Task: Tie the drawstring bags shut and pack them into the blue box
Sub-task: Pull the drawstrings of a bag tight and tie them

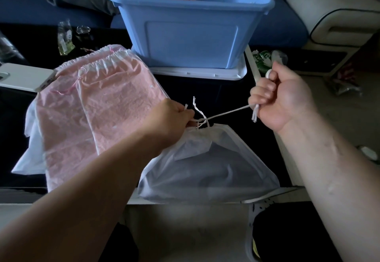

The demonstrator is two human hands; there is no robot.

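Linking left grip [174, 115], right grip [279, 99]: drawstring [226, 112]

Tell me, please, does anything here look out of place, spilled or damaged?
Nothing looks damaged or spilled. Only the blue box stands on top of a white lid, and the pink bags lie overlapped and crooked.

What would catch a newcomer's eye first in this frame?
The two hands at centre: the left hand and right hand pull a white cord taut above the gathered mouth of a translucent white bag in the foreground. Behind them stands the big blue box, and pink drawstring bags lie flat to the left.
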